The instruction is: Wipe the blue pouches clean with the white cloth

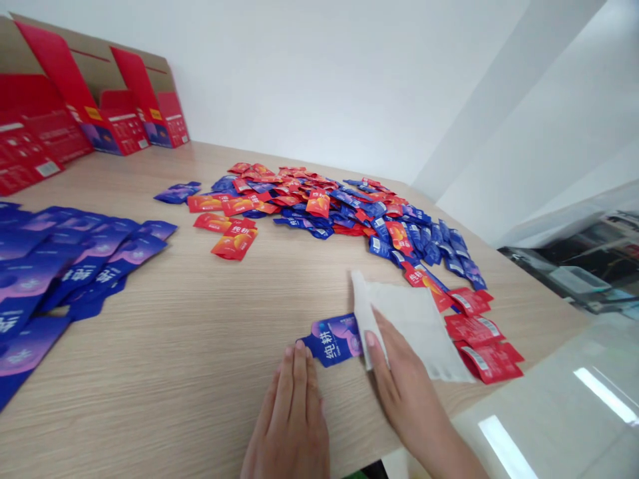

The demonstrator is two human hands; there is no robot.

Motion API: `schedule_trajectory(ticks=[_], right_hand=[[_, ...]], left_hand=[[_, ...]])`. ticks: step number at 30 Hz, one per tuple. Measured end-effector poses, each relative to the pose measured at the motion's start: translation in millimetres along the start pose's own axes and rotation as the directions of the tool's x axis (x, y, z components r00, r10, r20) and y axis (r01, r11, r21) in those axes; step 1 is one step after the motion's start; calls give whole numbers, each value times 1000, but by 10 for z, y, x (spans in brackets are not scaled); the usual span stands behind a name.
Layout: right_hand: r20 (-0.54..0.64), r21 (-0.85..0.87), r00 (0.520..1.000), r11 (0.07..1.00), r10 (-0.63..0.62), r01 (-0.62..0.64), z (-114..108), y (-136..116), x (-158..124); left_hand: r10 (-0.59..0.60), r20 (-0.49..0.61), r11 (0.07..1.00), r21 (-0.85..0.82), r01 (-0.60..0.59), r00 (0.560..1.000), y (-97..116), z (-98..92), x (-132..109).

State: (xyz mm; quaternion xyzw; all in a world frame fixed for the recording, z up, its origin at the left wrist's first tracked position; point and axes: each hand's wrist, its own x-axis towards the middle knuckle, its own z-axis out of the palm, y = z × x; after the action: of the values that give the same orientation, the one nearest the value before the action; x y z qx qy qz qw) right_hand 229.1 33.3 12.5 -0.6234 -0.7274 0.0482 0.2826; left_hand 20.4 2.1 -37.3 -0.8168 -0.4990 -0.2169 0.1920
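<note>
A blue sachet (pixel 332 340) lies flat on the wooden table (pixel 150 392) near the front edge, with its narrow end pointing left and its other end tucked under a white wipe (pixel 412 326). The left hand (pixel 289 419) rests palm down and open, fingers close together, just beside the sachet and apparently holding nothing. The right hand (pixel 407 392) is on the wipe, with the thumb pressed on its folded edge and the fingers beneath, a narrow pinch that seems to hold the wipe against the sachet's end, though the covered fingers make the exact hold hard to tell. As things lie, one part of the work looks done: a row of overlapping blue packets (pixel 64 259) is laid out neatly along the left of the table. Much remains loose: a large heap of mixed sachets (pixel 319 203) in red, orange and blue fills the middle, and a few red sachets (pixel 479 339) lie just right of the wipe. Open red cartons (pixel 100 100) stand along the far wall.
</note>
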Motion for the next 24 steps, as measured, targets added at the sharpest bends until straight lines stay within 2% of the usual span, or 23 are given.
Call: schedule_trajectory(ticks=[3,5,7,9,11,13,15,16,17,19,20,22,24], right_hand=[[136,74,967,976,-215,207,143,-381,30],[173,55,948,964,-266,260,197,-476,64],[146,-6,969,979,-199,202,186,-369,89],[86,-56,993,994,-85,90,123,-139,88],[6,-77,1000,997,8,-8,44,63,69],[-60,-62,997,997,50,-54,-10,103,45],[-74,-17,997,1000,19,-20,-10,-50,27],[-47,13,998,999,-37,38,11,-177,23],[-6,43,995,994,-104,104,43,-312,25],[104,95,958,962,-266,257,114,-533,52],[146,97,940,951,-307,295,143,-587,73],[171,37,943,959,-285,282,167,-554,116],[136,-61,973,979,-187,197,143,-380,137]], left_hand=[[62,29,998,21,-63,998,-13,6,-33],[91,42,995,46,-93,995,-46,-2,-37],[120,38,989,80,-123,992,-89,-21,-21],[149,33,982,109,-152,988,-130,-46,2],[165,27,978,126,-168,986,-159,-67,10],[154,29,978,138,-156,988,-175,-75,-7],[130,47,981,141,-136,990,-184,-68,-44],[127,61,982,136,-134,990,-189,-62,-66],[138,73,981,130,-146,988,-197,-55,-85],[175,90,974,129,-185,980,-224,-48,-110],[189,87,970,135,-200,978,-244,-51,-114],[205,59,967,141,-211,977,-289,-70,-108],[177,51,977,111,-182,983,-329,-101,-97]])
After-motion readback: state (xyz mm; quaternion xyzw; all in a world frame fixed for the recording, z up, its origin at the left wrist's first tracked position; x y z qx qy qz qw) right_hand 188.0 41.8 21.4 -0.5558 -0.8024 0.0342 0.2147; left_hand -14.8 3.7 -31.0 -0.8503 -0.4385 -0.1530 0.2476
